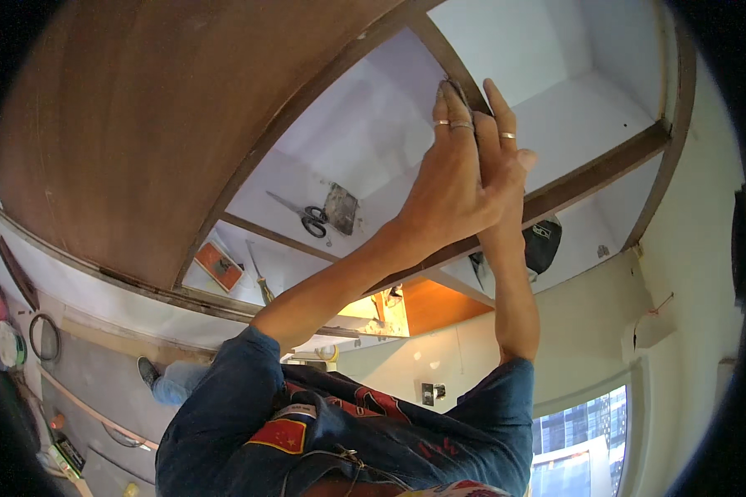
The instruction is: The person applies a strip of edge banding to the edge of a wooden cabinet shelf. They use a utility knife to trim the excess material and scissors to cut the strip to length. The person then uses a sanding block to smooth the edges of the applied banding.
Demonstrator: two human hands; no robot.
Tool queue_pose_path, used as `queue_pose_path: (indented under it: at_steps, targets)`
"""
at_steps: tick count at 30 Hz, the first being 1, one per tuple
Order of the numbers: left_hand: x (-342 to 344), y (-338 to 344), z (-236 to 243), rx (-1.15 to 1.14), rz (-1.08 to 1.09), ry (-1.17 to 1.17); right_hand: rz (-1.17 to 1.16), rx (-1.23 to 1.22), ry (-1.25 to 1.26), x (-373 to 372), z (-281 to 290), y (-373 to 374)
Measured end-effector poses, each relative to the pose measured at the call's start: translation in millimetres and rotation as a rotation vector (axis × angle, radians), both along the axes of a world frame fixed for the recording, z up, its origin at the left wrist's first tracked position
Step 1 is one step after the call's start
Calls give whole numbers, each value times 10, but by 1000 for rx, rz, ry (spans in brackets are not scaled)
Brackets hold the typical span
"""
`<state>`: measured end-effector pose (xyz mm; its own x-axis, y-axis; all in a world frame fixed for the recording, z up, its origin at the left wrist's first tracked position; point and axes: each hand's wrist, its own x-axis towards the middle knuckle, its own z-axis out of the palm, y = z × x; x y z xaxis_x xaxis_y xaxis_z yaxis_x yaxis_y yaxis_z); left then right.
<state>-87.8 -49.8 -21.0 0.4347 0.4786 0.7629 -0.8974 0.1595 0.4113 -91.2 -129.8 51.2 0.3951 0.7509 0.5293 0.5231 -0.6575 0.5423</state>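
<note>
Both of my hands are raised together against a brown wooden divider [449, 51] of a cabinet with pale inner panels. My left hand [452, 178], back toward me, overlaps the right and has its thumb across it. Its fingers press a thin dark piece [457, 89], perhaps sandpaper, against the divider. My right hand [506, 153] is partly hidden behind the left; one finger points up along the wood and another is bent. What that hand grips, if anything, is hidden. Black-handled scissors [313, 220] and a dusty grey block [341, 209] lie in the compartment beside my left forearm.
A large brown panel [141, 124] fills the upper left. A red-orange box [220, 266] and a screwdriver-like tool [261, 277] sit in a lower compartment, a black pouch [544, 246] behind my right forearm. A person's leg [178, 383] shows below left, near cables and tools.
</note>
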Motion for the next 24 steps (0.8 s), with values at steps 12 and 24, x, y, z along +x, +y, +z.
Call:
queue_pose_path:
  at_steps: [12,24]
  targets:
    - [36,102,31,-27,16,-43,-39,121,127,-79,8,124]
    - [37,187,60,0,148,-23,59,51,-3,48,8,251]
